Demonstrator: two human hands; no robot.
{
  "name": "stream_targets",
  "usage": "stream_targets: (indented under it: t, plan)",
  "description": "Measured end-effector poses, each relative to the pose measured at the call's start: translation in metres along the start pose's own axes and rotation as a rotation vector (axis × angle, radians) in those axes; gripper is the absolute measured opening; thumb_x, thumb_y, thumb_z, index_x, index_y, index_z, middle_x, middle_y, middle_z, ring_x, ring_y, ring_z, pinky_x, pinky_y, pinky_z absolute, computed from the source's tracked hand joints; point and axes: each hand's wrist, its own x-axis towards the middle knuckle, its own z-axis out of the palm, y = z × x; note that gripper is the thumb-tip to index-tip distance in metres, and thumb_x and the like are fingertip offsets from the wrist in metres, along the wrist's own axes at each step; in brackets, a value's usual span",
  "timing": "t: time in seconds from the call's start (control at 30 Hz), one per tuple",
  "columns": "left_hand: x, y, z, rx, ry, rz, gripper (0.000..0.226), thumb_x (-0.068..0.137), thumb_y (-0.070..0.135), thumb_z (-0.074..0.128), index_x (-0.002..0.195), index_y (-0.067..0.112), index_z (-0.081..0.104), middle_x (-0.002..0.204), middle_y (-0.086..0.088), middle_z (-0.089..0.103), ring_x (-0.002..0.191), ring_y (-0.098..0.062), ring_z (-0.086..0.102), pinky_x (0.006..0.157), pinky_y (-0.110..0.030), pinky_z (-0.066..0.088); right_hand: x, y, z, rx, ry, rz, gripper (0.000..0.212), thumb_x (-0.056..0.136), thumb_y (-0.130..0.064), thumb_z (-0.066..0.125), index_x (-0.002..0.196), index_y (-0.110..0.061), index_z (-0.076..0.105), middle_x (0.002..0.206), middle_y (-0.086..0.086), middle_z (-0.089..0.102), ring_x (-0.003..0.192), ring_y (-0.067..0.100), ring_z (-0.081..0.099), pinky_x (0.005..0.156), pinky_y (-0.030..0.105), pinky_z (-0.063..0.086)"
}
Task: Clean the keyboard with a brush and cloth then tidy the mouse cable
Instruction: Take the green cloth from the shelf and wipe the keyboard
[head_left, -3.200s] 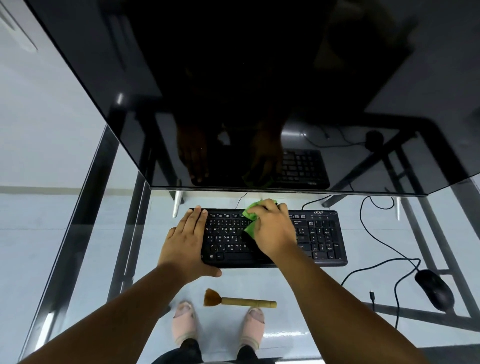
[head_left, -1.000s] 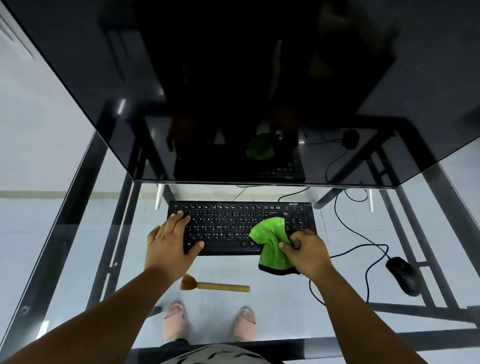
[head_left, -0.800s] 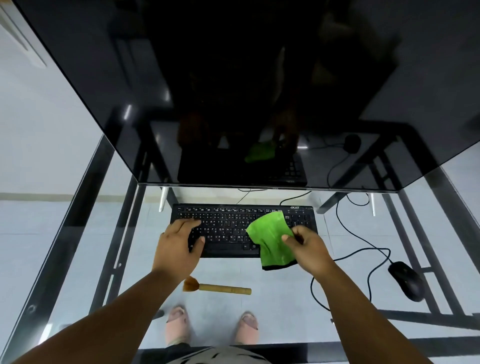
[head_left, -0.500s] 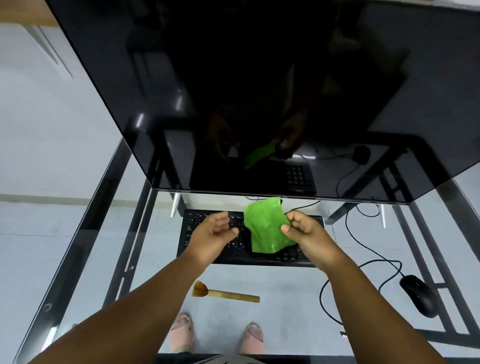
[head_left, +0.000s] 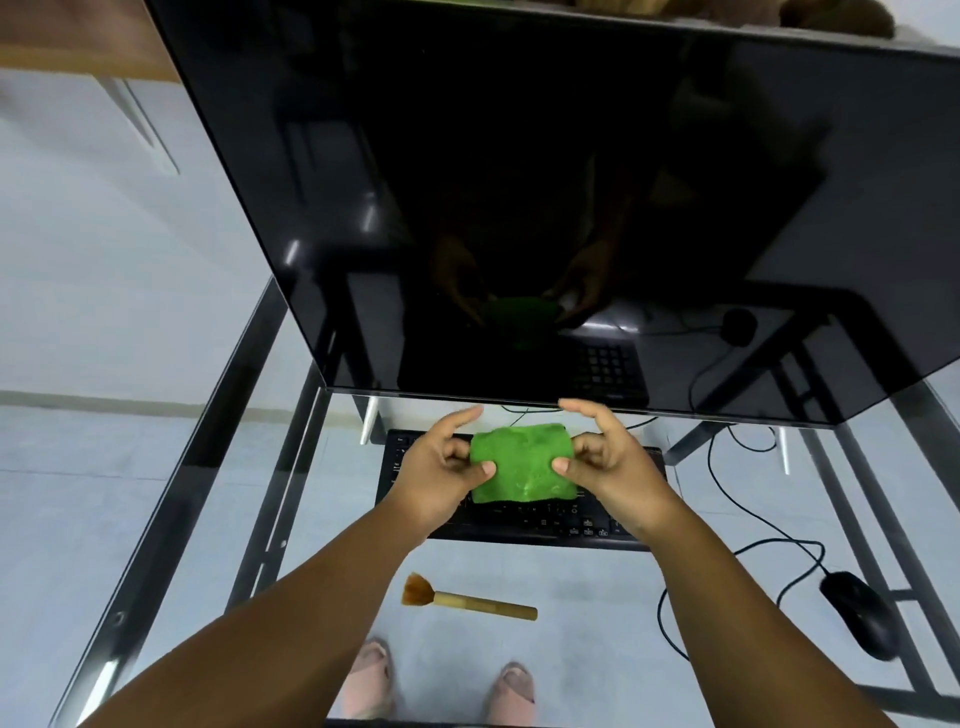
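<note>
A green cloth is held spread out above the black keyboard. My left hand pinches its left edge and my right hand pinches its right edge. The keyboard lies on the glass desk under the monitor, partly hidden by both hands and the cloth. A wooden-handled brush lies on the glass in front of the keyboard, bristles to the left. The black mouse sits at the right, its black cable looping loosely across the glass.
A large dark monitor leans over the back of the glass desk and mirrors the hands and cloth. Black metal desk frame bars run under the glass at left and right. My feet show on the floor beneath.
My left hand has left the keyboard and taken the cloth's left edge. The cloth, earlier hanging from my right hand, is now stretched between both hands above the keyboard.
</note>
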Motion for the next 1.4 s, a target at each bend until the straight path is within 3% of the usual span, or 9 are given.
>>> stream_targets:
  t: [0.1, 0.23, 0.4, 0.5, 0.7, 0.9, 1.03, 1.2, 1.4]
  plan:
    - [0.003, 0.001, -0.004, 0.336, -0.019, -0.051, 0.043, 0.081, 0.010, 0.074, 0.122, 0.016, 0.063, 0.077, 0.003, 0.055, 0.075, -0.009, 0.057, 0.078, -0.016, 0.048, 0.001, 0.003, 0.000, -0.153, -0.044, 0.063, 0.043, 0.082, -0.007, 0.075, 0.117, -0.029, 0.064, 0.094, 0.018, 0.066, 0.090, 0.035, 0.063, 0.089, 0.044, 0.054]
    - [0.009, -0.002, -0.004, 0.589, -0.102, -0.153, 0.019, 0.083, 0.023, 0.074, 0.098, 0.012, 0.070, 0.080, 0.004, 0.059, 0.077, -0.009, 0.057, 0.067, -0.016, 0.042, 0.007, 0.011, 0.005, -0.413, -0.067, 0.162, 0.015, 0.087, -0.019, 0.071, 0.099, -0.028, 0.067, 0.079, 0.000, 0.061, 0.073, 0.014, 0.060, 0.071, 0.032, 0.052]
    - [0.018, -0.014, -0.002, 0.738, -0.148, -0.186, 0.022, 0.088, 0.034, 0.067, 0.087, 0.012, 0.066, 0.077, 0.000, 0.062, 0.073, -0.014, 0.058, 0.070, -0.027, 0.049, 0.022, 0.028, 0.010, -0.637, -0.091, 0.244, 0.011, 0.092, -0.036, 0.062, 0.097, -0.025, 0.064, 0.099, -0.003, 0.053, 0.090, 0.015, 0.055, 0.077, 0.028, 0.043]
    - [0.024, -0.026, -0.001, 0.830, -0.093, -0.147, 0.029, 0.089, 0.041, 0.062, 0.087, 0.012, 0.061, 0.089, -0.004, 0.060, 0.082, -0.021, 0.059, 0.075, -0.035, 0.051, 0.032, 0.036, 0.015, -0.582, -0.046, 0.291, 0.013, 0.091, -0.035, 0.064, 0.095, -0.023, 0.060, 0.085, -0.006, 0.058, 0.080, 0.014, 0.056, 0.063, 0.024, 0.040]
    - [0.028, -0.044, 0.000, 0.957, 0.092, 0.007, 0.032, 0.092, 0.043, 0.053, 0.118, 0.024, 0.057, 0.119, 0.002, 0.050, 0.113, -0.020, 0.047, 0.092, -0.036, 0.040, 0.041, 0.046, 0.026, -0.738, 0.171, 0.062, 0.039, 0.085, -0.027, 0.070, 0.122, -0.026, 0.058, 0.114, -0.006, 0.056, 0.111, 0.016, 0.052, 0.096, 0.030, 0.043]
    - [0.019, -0.063, -0.025, 1.048, 0.077, 0.109, 0.053, 0.097, 0.024, 0.036, 0.150, 0.025, 0.025, 0.158, 0.008, 0.022, 0.145, -0.014, 0.018, 0.113, -0.035, 0.020, 0.030, 0.050, 0.043, -0.969, -0.225, -0.232, 0.074, 0.083, -0.065, 0.056, 0.146, -0.054, 0.020, 0.158, -0.017, 0.023, 0.142, 0.011, 0.019, 0.112, 0.041, 0.021]
    - [0.013, -0.075, -0.042, 1.075, 0.010, 0.085, 0.056, 0.100, 0.028, 0.030, 0.153, 0.025, 0.012, 0.161, 0.008, 0.009, 0.148, -0.010, 0.004, 0.119, -0.035, 0.012, 0.027, 0.063, 0.049, -1.224, -0.191, -0.287, 0.074, 0.085, -0.065, 0.051, 0.147, -0.056, 0.010, 0.146, -0.010, 0.038, 0.128, 0.018, 0.036, 0.099, 0.043, 0.030]
    - [0.007, -0.080, -0.050, 1.110, -0.038, 0.089, 0.058, 0.101, 0.030, 0.026, 0.154, 0.025, 0.002, 0.161, 0.009, -0.004, 0.148, -0.008, -0.005, 0.120, -0.034, 0.004, 0.024, 0.075, 0.063, -1.216, 0.095, -0.295, 0.062, 0.087, -0.060, 0.047, 0.145, -0.047, 0.031, 0.106, -0.002, 0.049, 0.097, 0.021, 0.052, 0.087, 0.042, 0.039]
    - [0.006, -0.086, -0.058, 1.173, -0.044, 0.092, 0.063, 0.098, 0.042, 0.024, 0.153, 0.025, -0.001, 0.160, 0.011, -0.010, 0.148, -0.009, -0.007, 0.120, -0.037, 0.003, 0.037, 0.054, 0.091, -0.799, 0.308, -0.139, 0.059, 0.092, -0.045, 0.054, 0.146, -0.039, 0.033, 0.133, 0.002, 0.036, 0.102, 0.022, 0.055, 0.086, 0.036, 0.054]
